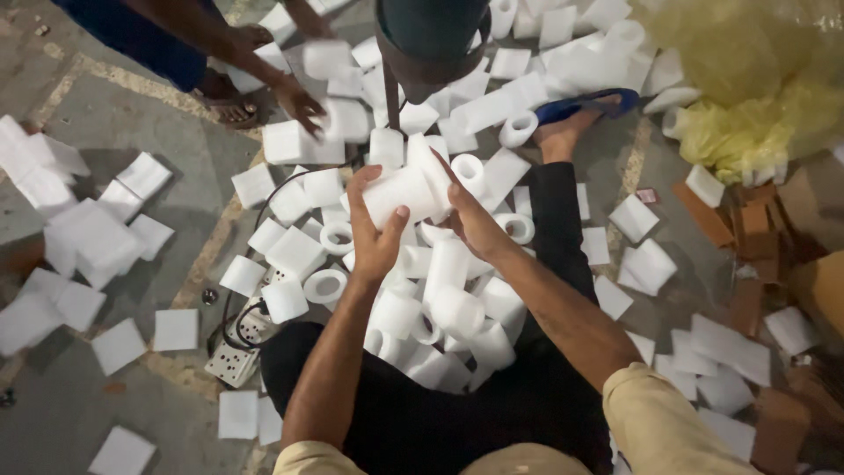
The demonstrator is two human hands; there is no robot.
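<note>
Both hands point(422, 220) gripping foam roll point(406, 189) (probably rolled)

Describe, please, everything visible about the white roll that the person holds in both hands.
The white roll looks like soft foam sheet curled into a short tube, matte and plain. It lies nearly level, slightly tilted, above the person's lap. The left hand grips its near end from below, thumb and fingers wrapped around. The right hand presses on its other side, near a second white foam piece that stands against it. Whether its ends are open cannot be told.
</note>
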